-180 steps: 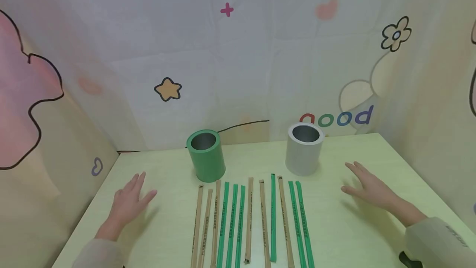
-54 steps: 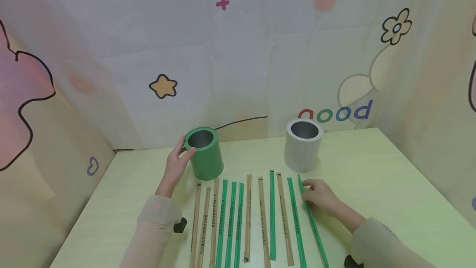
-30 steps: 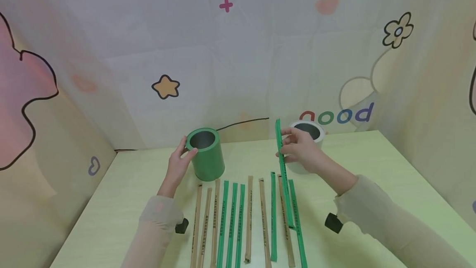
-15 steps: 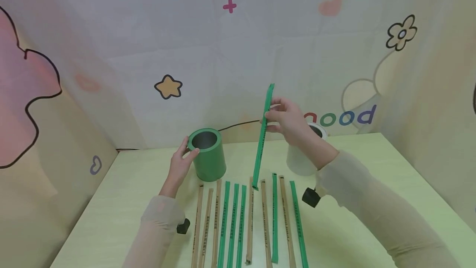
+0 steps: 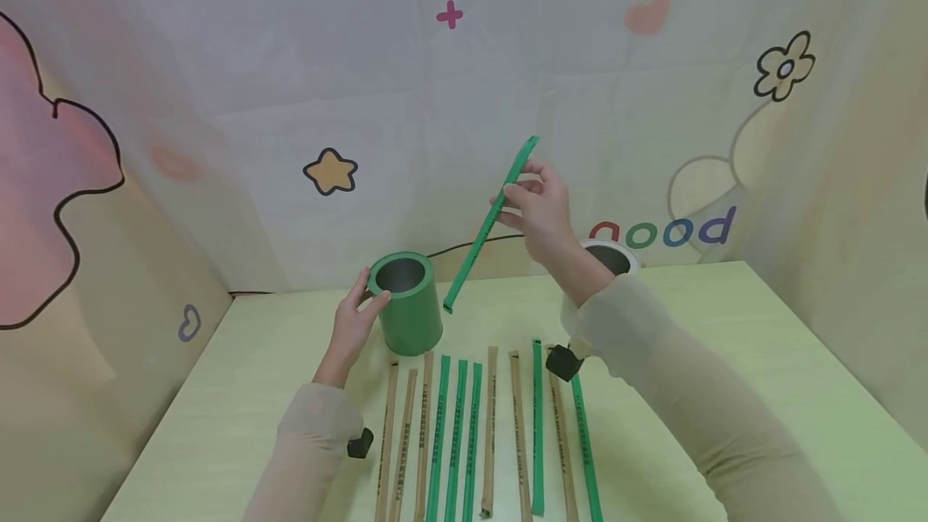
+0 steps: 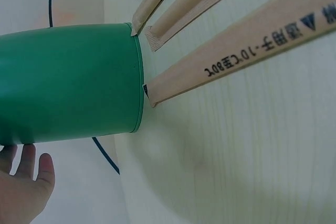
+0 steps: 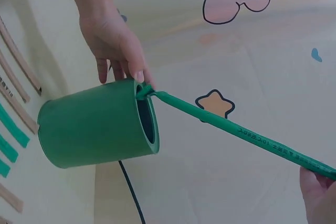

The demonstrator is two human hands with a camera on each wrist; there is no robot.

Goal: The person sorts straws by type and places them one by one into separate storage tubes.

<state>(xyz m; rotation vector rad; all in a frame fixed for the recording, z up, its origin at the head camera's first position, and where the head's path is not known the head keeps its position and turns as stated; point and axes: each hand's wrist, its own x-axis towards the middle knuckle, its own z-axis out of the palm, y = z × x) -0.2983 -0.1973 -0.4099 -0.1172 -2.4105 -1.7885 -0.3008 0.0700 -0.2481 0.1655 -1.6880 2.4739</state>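
My left hand holds the green cup at its left side, thumb at the rim. In the left wrist view its fingertips touch the wall of the cup. Between thumb and fingers, my right hand pinches a straw in a green paper wrapper, raised above the table and tilted down to the left. The straw's lower end is close to the cup's right side in the head view; in the right wrist view the straw overlaps the cup's mouth.
Several brown-wrapped straws and green-wrapped straws lie in a row on the table, in front of the cups. A white cup stands at the right, partly hidden by my right forearm. Behind hangs a printed curtain.
My left hand went from the table to the green cup and stays there. My right hand picked up the rightmost green straw, then raised it and carried it left towards that cup.
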